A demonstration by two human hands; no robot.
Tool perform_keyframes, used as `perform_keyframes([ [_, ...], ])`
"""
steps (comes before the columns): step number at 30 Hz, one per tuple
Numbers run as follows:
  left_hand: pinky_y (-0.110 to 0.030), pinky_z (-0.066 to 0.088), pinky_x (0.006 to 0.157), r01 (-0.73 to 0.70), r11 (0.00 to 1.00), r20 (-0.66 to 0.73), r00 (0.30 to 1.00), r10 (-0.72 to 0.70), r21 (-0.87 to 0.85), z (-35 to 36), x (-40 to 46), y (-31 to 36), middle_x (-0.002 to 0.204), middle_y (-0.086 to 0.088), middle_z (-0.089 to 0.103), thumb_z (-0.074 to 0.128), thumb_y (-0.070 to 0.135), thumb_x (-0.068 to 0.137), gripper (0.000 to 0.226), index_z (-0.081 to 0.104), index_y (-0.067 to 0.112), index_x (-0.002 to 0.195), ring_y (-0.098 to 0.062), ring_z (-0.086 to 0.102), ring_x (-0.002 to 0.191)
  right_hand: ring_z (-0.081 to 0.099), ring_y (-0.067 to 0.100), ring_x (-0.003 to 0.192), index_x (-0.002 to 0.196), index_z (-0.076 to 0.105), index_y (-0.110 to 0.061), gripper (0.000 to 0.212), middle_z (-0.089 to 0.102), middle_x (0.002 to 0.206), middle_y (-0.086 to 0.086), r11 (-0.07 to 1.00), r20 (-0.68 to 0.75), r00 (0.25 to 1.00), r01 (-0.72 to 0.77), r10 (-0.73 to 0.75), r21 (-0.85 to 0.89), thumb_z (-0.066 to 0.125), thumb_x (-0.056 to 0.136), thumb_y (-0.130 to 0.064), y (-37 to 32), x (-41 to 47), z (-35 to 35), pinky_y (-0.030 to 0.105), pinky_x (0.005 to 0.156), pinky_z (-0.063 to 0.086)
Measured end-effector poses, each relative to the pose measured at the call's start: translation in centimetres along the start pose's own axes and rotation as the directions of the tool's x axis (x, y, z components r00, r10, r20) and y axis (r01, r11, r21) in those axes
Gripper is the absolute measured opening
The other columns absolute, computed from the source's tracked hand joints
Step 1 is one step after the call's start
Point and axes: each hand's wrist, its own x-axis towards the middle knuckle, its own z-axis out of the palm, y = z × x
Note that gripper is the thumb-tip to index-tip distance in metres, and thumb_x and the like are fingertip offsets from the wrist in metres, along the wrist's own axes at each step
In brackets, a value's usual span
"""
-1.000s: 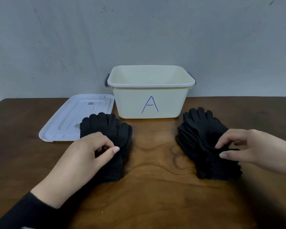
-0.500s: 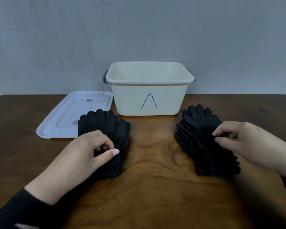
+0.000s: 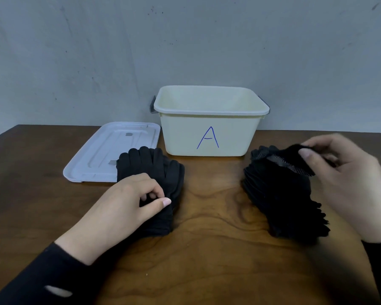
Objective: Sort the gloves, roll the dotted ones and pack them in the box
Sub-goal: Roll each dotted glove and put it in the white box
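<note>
Top glove (image 3: 288,160) peeled up off the right pile (image 3: 282,194), cuff end lifted, paler underside showing; dots not readable, blur. Right hand (image 3: 348,179) grip: thumb and fingers pinched on that glove's edge. The pile sits directly below and left of this grip, fanned, cuffs toward the person.

Left hand (image 3: 130,203) grip: fingers curled down on the left stack (image 3: 154,183), pressing it to the bench (image 3: 207,249); whether it pinches fabric, cannot tell.

Box (image 3: 209,133) marked A stands beyond and between both grips, open, nothing visible inside. Lid (image 3: 110,150) flat beyond the left grip, under that stack's fingertips.

Risks, judged: pinch could drag a second glove, knit clings; the fanned pile could slide; poor view of underside could mis-sort a dotted one.
</note>
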Motion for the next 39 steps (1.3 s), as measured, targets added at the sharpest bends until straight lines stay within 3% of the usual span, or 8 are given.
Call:
perform_keyframes([
  [3,-0.021,0.045,0.073,0.002,1.0,0.016,1.0,-0.002,-0.013,-0.1,-0.1,0.0,0.09,0.018,0.059,0.063,0.054,0.081,0.014,0.062,0.039,0.078,-0.006,0.055,0.09,0.068,0.007,0.095,0.098,0.064,-0.045,0.005,0.071,0.095,-0.022,0.996,-0.137,0.991,0.011,0.001,0.087,0.062,0.094,-0.042,-1.0,0.8,-0.5,0.036,0.087,0.057],
  [6,-0.02,0.045,0.074,0.005,1.0,0.032,0.999,-0.004,-0.023,-0.3,-0.2,-0.2,0.09,0.019,0.058,0.064,0.057,0.08,0.016,0.062,0.041,0.081,-0.004,0.055,0.091,0.071,0.021,0.093,0.101,0.068,-0.043,0.024,0.074,0.097,-0.014,0.988,-0.062,0.997,0.044,-0.035,0.15,0.063,0.085,-0.059,-2.5,1.5,-1.4,0.058,0.086,0.056],
  [10,-0.017,0.044,0.077,-0.002,1.0,0.076,0.997,0.004,-0.019,-0.5,-0.1,-0.4,0.092,0.021,0.057,0.064,0.063,0.076,0.024,0.062,0.042,0.088,-0.001,0.053,0.093,0.074,0.018,0.088,0.099,0.074,-0.039,0.016,0.078,0.091,-0.011,0.972,0.111,0.993,0.023,-0.05,0.234,0.071,0.085,-0.045,-4.9,3.1,-1.6,0.049,0.088,0.055],
  [14,-0.015,0.043,0.08,-0.015,1.0,0.144,0.989,0.016,-0.009,-1.0,-0.2,-0.5,0.097,0.023,0.056,0.065,0.066,0.074,0.031,0.062,0.043,0.096,0.002,0.05,0.098,0.065,0.006,0.058,0.089,0.074,-0.04,0.004,0.076,0.077,-0.016,0.992,0.245,0.969,0.008,-0.04,0.128,0.071,0.088,-0.037,-6.6,4.6,0.1,0.025,0.061,0.051],
  [21,-0.013,0.042,0.085,-0.024,1.0,0.177,0.984,0.025,-0.007,-1.6,-0.4,-0.6,0.103,0.025,0.054,0.068,0.057,0.079,0.028,0.061,0.045,0.103,0.003,0.049,0.103,0.064,0.001,0.078,0.083,0.064,-0.044,0.02,0.067,0.084,-0.034,0.976,-0.053,0.983,0.181,-0.176,0.119,0.066,0.094,-0.028,-9.8,3.7,2.9,0.007,0.067,0.045],
  [26,-0.013,0.041,0.087,-0.036,0.999,0.173,0.984,0.036,-0.002,-1.6,-0.5,-0.6,0.103,0.025,0.054,0.07,0.049,0.081,0.025,0.058,0.045,0.103,0.002,0.048,0.104,0.062,0.001,0.094,0.094,0.069,-0.034,0.008,0.067,0.093,-0.021,0.948,0.271,0.913,0.318,-0.306,-0.002,0.065,0.092,-0.027,-6.9,-1.6,6.6,0.017,0.087,0.046],
  [30,-0.021,0.043,0.086,-0.059,0.998,0.185,0.981,0.055,0.015,-2.0,-0.7,-0.9,0.102,0.024,0.052,0.069,0.047,0.082,0.021,0.052,0.042,0.093,-0.002,0.049,0.103,0.051,-0.002,0.108,0.105,0.068,-0.038,0.014,0.054,0.106,-0.027,0.913,0.674,0.704,0.393,-0.222,-0.109,0.056,0.098,-0.04,-4.4,-5.1,8.7,0.021,0.095,0.044],
  [39,-0.032,0.049,0.08,-0.017,0.998,0.107,0.994,0.023,-0.054,-2.1,-0.6,0.3,0.094,0.013,0.059,0.058,0.038,0.091,0.011,0.056,0.032,0.082,-0.01,0.056,0.093,0.042,-0.007,0.118,0.11,0.068,-0.04,0.043,0.048,0.115,-0.03,0.945,0.753,0.65,0.299,-0.102,-0.13,0.042,0.091,-0.069,-5.3,-5.2,8.0,0.013,0.098,0.039],
])
